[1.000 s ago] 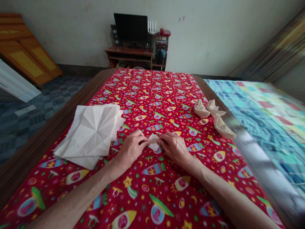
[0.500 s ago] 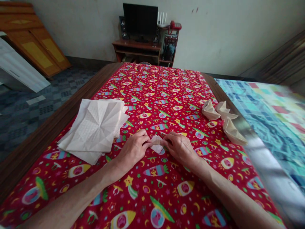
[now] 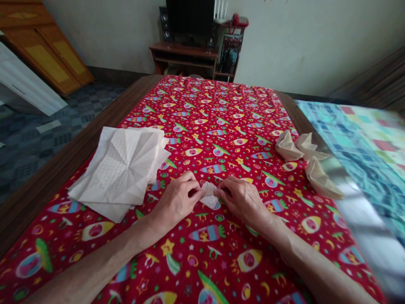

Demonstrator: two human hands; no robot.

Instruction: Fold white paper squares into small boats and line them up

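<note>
View dipped since earlier frame, cropping top of monitor; left hand and right hand stayed at small folded paper. Thumbs and curled fingers nearly together, pinching paper's opposite edges, between paper stack and boat-shaped folded papers. Grid marks on stack's top sheet too faint to read.

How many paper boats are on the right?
3: the left boat, the middle boat just right of it, and the near boat, lowest in view. None look fully hidden.
</note>
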